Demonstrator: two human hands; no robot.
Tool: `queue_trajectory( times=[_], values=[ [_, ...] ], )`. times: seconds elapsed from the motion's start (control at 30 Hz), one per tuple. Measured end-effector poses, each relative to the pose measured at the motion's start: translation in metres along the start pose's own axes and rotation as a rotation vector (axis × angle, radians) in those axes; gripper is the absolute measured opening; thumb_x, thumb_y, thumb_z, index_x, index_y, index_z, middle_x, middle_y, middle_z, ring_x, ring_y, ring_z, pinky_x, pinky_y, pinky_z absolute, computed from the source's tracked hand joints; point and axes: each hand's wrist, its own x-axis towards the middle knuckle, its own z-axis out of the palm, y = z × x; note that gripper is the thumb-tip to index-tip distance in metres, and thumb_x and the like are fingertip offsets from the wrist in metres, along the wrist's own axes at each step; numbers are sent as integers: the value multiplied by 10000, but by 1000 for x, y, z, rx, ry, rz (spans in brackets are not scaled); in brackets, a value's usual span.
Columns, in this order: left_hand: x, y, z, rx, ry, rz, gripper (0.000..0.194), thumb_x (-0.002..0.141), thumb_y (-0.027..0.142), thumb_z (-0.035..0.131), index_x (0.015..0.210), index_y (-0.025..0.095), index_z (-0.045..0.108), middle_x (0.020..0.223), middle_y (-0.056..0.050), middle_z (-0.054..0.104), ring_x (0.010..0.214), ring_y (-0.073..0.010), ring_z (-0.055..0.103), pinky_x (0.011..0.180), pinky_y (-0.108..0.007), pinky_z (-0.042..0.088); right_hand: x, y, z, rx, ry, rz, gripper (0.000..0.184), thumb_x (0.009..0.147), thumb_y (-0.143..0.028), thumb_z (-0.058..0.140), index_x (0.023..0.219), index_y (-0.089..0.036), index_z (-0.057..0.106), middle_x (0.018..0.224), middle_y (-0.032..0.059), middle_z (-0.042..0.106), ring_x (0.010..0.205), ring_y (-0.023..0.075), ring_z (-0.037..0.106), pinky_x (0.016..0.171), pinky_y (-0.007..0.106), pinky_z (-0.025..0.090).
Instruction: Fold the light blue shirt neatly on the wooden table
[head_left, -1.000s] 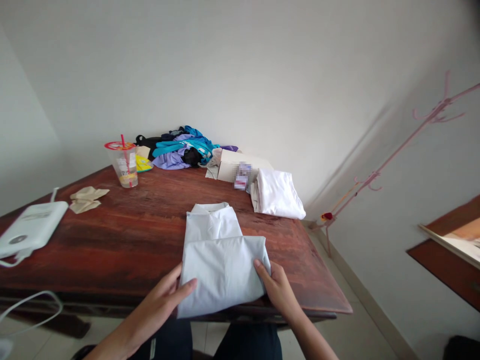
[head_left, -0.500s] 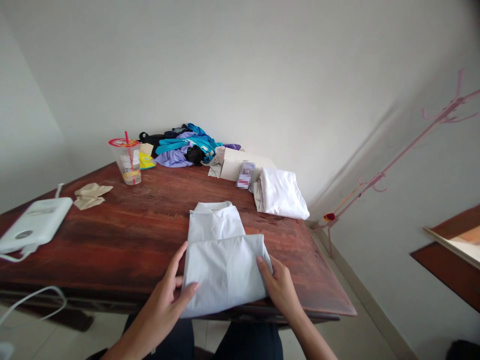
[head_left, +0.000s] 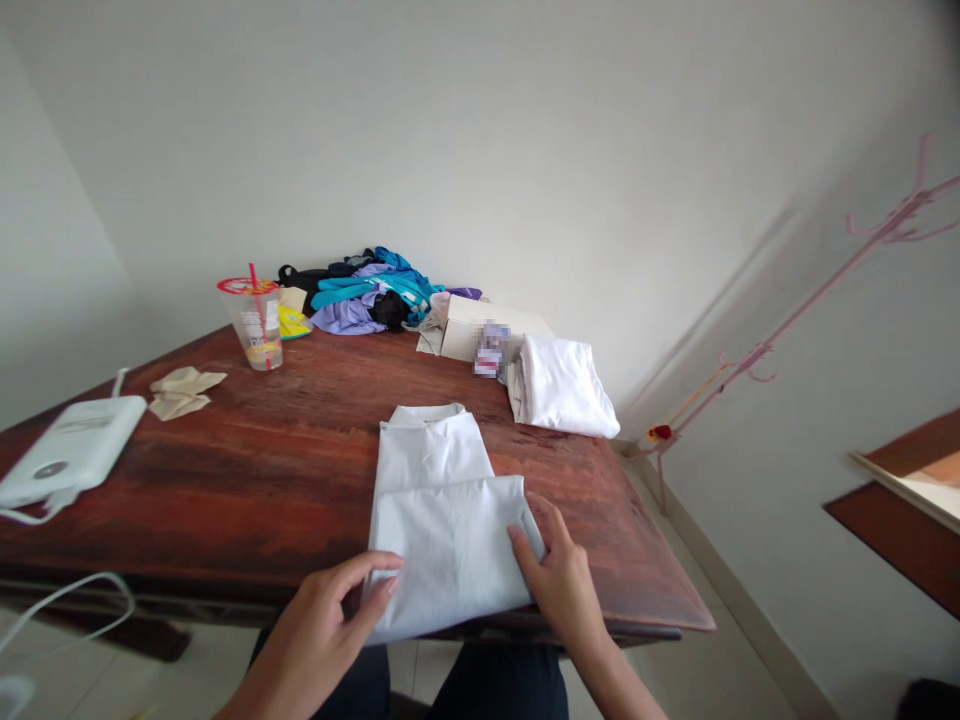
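Note:
A pale white collared shirt [head_left: 450,550] lies partly folded at the table's near side, its collar pointing away from me. The lower part is turned up over the body, and the near end hangs slightly past the table edge. My left hand [head_left: 334,600] is at the left edge, with index finger and thumb closed together on the cloth. At the right edge, my right hand [head_left: 559,570] grips the folded layer, thumb on top and fingers round the side.
Folded white cloth [head_left: 566,385] lies at the back right beside a white box [head_left: 480,325]. Coloured clothes [head_left: 375,290] are heaped by the wall. A plastic cup [head_left: 259,325], brown paper [head_left: 184,390] and a white power bank [head_left: 75,450] are leftward. A pink rack [head_left: 817,290] leans rightward.
My left index finger has come from beside the shirt's left edge onto the top, close to the thumb. My right hand keeps its hold, and the fold's top edge sits slightly lower.

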Motion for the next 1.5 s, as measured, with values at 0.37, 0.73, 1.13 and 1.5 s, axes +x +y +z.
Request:
queue_trajectory(
  times=[0.37, 0.73, 1.13, 1.5],
  values=[
    [-14, -4, -12, 329, 189, 329, 249, 997, 406, 588, 1164, 284, 727, 961, -24, 748, 781, -155, 736, 749, -187, 574, -4, 27, -9, -302, -40, -453, 526, 1050, -387, 492, 1563, -281, 448, 1696, 99, 295, 1551, 335, 299, 1205, 548, 385],
    [26, -28, -37, 623, -267, 570, 992, 854, 155, 658, 1665, 377, 131, 1726, -34, 196, 1574, -329, 219, 1265, -572, 201, 23, 14, -27, -272, -615, -506, 747, 996, -596, 555, 1639, -376, 245, 1732, 41, 112, 1590, 382, 6, 1247, 667, 104],
    [43, -25, -24, 568, -283, 527, 1006, 762, -28, 518, 1626, 427, 276, 1709, 39, 253, 1558, -295, 282, 1249, -534, 286, 20, 25, -37, -275, -743, -538, 1333, 662, -733, 824, 1673, -265, 92, 1729, 148, -7, 1580, 427, -16, 1249, 657, 37],
    [40, -28, -27, 175, -178, 366, 442, 1076, 387, 405, 1483, 350, 572, 1530, -7, 566, 1455, -261, 476, 1254, -488, 286, 45, 16, -31, -56, -583, -583, 799, 879, -445, 686, 1596, -235, 403, 1698, 148, 268, 1591, 364, 123, 1252, 621, 155]
  ],
)
